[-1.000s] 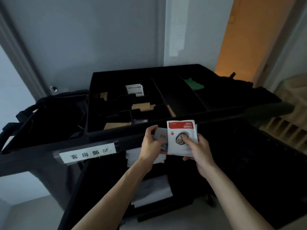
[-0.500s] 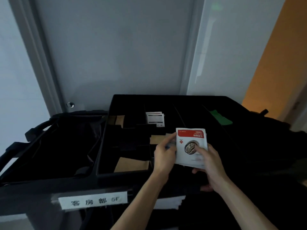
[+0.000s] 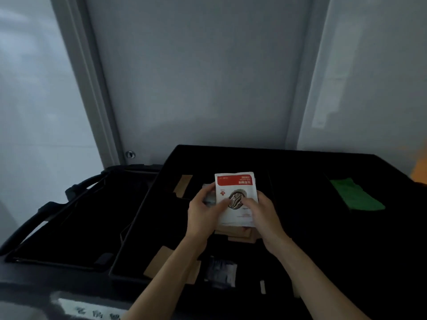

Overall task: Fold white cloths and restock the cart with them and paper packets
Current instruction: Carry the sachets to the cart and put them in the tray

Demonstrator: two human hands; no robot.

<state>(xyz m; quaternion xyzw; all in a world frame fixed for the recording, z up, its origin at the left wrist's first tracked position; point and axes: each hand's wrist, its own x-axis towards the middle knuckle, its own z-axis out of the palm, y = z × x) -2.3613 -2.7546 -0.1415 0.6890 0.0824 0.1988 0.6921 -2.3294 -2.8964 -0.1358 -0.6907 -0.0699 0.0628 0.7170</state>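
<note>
A stack of white paper packets with a red top band and a round picture is held over the black cart's divided top tray. My left hand grips the stack's left edge, thumb on its face. My right hand holds the right edge, thumb across the picture. Brown paper packets lie in the compartment right under the stack. No white cloths are in view.
More brown packets and a small clear-wrapped item lie in the near compartments. A green cloth lies in the right compartment. A black bag frame hangs at the cart's left. A white label is on the front rail. Wall behind.
Both hands have carried the packet stack forward from the cart's front rail to over the tray's middle compartments. My view has tilted up toward the wall.
</note>
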